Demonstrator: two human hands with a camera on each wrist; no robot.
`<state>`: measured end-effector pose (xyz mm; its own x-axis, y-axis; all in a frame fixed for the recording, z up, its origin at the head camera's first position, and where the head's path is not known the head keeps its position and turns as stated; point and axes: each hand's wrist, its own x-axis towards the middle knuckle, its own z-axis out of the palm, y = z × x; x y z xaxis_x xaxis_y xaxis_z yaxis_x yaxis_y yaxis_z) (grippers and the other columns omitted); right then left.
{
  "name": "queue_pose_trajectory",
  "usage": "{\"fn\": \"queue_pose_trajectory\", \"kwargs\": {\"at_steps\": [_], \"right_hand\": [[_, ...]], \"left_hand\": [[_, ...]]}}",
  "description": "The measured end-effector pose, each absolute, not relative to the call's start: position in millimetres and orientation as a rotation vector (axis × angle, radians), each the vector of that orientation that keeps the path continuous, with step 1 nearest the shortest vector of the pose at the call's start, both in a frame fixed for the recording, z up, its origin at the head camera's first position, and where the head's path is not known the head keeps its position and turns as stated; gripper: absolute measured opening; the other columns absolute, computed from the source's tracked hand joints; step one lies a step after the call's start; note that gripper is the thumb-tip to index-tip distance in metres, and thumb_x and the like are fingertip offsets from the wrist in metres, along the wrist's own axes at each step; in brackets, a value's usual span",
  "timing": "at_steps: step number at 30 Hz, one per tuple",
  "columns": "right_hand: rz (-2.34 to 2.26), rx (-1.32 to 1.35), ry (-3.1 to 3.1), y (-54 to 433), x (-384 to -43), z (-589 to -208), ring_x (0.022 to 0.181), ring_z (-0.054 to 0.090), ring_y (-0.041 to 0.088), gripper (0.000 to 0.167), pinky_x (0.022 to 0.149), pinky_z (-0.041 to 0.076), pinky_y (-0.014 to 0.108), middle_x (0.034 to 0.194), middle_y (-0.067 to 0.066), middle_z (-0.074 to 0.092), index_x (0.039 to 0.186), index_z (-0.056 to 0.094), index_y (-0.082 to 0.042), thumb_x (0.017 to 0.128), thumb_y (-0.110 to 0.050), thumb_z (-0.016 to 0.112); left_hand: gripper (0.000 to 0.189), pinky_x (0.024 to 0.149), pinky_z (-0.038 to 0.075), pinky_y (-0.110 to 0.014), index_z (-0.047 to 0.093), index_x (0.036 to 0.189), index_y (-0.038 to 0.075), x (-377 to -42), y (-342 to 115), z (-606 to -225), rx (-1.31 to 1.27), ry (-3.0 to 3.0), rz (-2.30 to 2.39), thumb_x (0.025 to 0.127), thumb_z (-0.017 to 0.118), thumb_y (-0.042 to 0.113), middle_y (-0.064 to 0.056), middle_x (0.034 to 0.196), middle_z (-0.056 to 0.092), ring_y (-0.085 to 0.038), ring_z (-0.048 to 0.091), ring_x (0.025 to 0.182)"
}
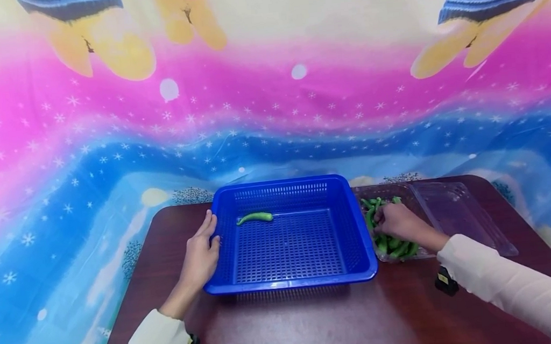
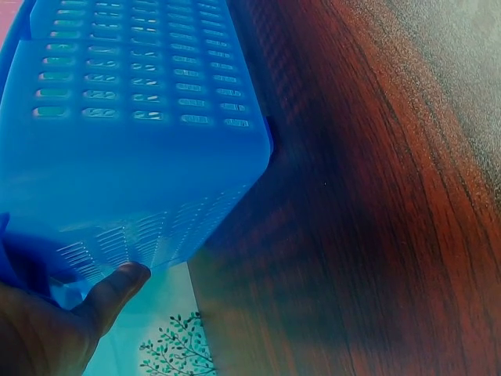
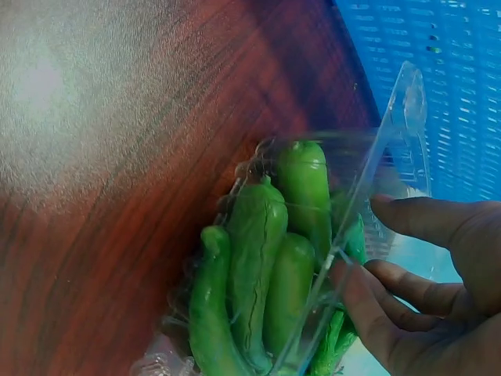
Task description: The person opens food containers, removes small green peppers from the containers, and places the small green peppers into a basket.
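Your left hand (image 1: 202, 257) clasps the blue basket (image 1: 289, 284) by its rim, likely steadying it; one green pepper (image 1: 257, 217) lies inside. The clear clamshell (image 1: 458, 214) of peppers (image 3: 255, 266) sits just beside, probably for easy reach; whether your right hand (image 1: 402, 223) there pinches one, I cannot tell.

Place: you work in a draped-off indoor spot, room type unclear | Evidence: snowflake-printed cloth backdrop (image 1: 251, 114) surrounds your brown wood-grain worktop (image 1: 288, 327)
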<state>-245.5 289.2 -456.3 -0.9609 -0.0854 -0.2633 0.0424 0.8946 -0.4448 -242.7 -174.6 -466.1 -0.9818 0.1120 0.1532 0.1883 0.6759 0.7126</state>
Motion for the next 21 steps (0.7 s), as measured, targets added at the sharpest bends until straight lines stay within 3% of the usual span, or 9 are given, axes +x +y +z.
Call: {"fn": "queue_pose_trajectory", "kwargs": {"at_steps": [3, 6, 9, 13, 21], "right_hand": [[-0.646, -0.048, 2.802, 287, -244, -458, 0.079, 0.070, 0.020, 0.035, 0.072, 0.058, 0.038, 0.096, 0.017, 0.075, 0.113, 0.069, 0.008, 0.088, -0.014, 0.078], [-0.651, -0.086, 2.820, 285, -242, -460, 0.075, 0.068, 0.017, 0.031, 0.069, 0.056, 0.037, 0.089, 0.013, 0.074, 0.109, 0.068, 0.009, 0.087, -0.011, 0.077], [-0.666, -0.120, 2.819, 282, -240, -464, 0.060, 0.050, 0.010, 0.019, 0.060, 0.044, 0.031, 0.066, -0.001, 0.055, 0.085, 0.059, 0.001, 0.087, -0.009, 0.075], [-0.684, -0.132, 2.810, 281, -241, -470, 0.054, 0.032, 0.011, 0.041, 0.056, 0.031, 0.029, 0.061, -0.007, 0.026, 0.072, 0.037, -0.011, 0.089, -0.011, 0.074], [-0.653, -0.092, 2.835, 279, -242, -475, 0.051, 0.042, 0.014, 0.036, 0.053, 0.035, 0.028, 0.058, -0.006, 0.033, 0.071, 0.042, -0.011, 0.090, -0.012, 0.072]], "left_hand": [[0.056, 0.099, 0.050, -0.043, 0.032, 0.157, -0.002, -242, -175, -466, -0.250, -2.785, -1.198, 0.104, 0.050, 0.000, -0.010, 0.170, 0.021, -0.034, 0.031, 0.152], [0.056, 0.095, 0.049, -0.042, 0.032, 0.157, -0.002, -242, -175, -466, -0.248, -2.786, -1.188, 0.104, 0.049, 0.000, -0.011, 0.170, 0.021, -0.034, 0.032, 0.151], [0.055, 0.094, 0.049, -0.041, 0.033, 0.157, -0.002, -241, -175, -466, -0.247, -2.785, -1.189, 0.104, 0.049, 0.000, -0.010, 0.170, 0.021, -0.034, 0.032, 0.151], [0.055, 0.094, 0.049, -0.042, 0.033, 0.157, -0.002, -241, -175, -466, -0.255, -2.783, -1.190, 0.104, 0.049, 0.000, -0.011, 0.170, 0.022, -0.034, 0.032, 0.151], [0.055, 0.098, 0.050, -0.043, 0.032, 0.157, -0.001, -242, -175, -467, -0.247, -2.787, -1.200, 0.104, 0.049, 0.002, -0.010, 0.170, 0.021, -0.035, 0.032, 0.151]]}}
